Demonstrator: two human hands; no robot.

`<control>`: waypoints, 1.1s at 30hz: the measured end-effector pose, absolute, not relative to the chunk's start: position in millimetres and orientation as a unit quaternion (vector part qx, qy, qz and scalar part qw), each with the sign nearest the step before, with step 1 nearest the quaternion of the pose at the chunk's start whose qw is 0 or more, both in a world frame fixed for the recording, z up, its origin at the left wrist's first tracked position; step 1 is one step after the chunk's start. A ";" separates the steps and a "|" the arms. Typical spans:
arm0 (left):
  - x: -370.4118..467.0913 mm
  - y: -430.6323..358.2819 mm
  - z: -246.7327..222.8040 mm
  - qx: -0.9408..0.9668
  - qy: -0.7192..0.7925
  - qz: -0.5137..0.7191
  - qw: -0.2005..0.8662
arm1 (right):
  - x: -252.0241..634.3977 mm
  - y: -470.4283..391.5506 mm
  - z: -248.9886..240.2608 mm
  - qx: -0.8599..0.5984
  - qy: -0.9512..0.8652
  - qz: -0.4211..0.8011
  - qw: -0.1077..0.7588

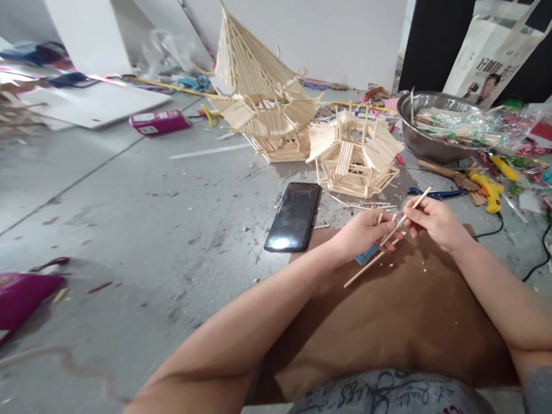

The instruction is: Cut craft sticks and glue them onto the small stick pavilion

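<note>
My left hand [371,231] is closed around thin wooden sticks, a short end poking up between its fingers. A long wooden stick [360,273] slants down to the left below it. My right hand [435,223] pinches the upper part of another wooden stick [421,198], which runs down to the left hand's fingers. Where the fingertips meet, details are too small to make out. Under the left hand a blue item [365,255] shows in part on the brown board [388,328]. Just beyond stands a low stick-built pavilion model [356,155] with slatted roof panels.
A taller stick model with a pointed roof [263,86] stands behind. A black phone [293,217] lies left of my hands. To the right are a metal bowl [420,144] with wrapped sticks, blue-handled pliers [435,194] and a yellow glue gun [489,190] with its cord.
</note>
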State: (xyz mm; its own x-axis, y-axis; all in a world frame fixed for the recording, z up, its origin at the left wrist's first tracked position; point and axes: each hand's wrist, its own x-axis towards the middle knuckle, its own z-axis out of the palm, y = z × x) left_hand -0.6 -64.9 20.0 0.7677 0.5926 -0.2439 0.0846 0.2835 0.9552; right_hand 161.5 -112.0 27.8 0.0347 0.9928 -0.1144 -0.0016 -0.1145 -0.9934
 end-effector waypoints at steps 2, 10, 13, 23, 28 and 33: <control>-0.2 -65.1 18.5 0.571 0.291 0.154 0.752 | 160.2 -111.8 26.6 -0.539 -0.470 0.522 0.464; -0.3 -65.4 21.3 0.579 0.291 0.123 0.752 | 160.4 -111.4 25.9 -0.534 -0.488 0.526 0.447; -1.0 -65.1 21.8 0.577 0.287 0.127 0.754 | 160.4 -110.9 25.7 -0.533 -0.486 0.528 0.449; -0.9 -65.2 18.4 0.598 0.271 0.146 0.740 | 156.9 -113.5 23.7 -0.553 -0.499 0.518 0.420; -6.2 -47.0 13.7 0.663 0.358 0.179 0.633 | 159.2 -110.7 23.8 -0.562 -0.473 0.482 0.478; -9.9 -40.1 8.3 0.792 0.432 0.281 0.327 | 161.4 -108.1 21.0 -0.562 -0.469 0.491 0.472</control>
State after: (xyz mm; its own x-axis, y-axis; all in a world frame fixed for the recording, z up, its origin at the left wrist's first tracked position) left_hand -9.9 -40.1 8.3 0.4697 0.8677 0.1629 0.5000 -0.4135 0.7609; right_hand 161.4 -108.1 21.0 0.0769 0.9910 -0.1093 0.0630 -0.1143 -0.9915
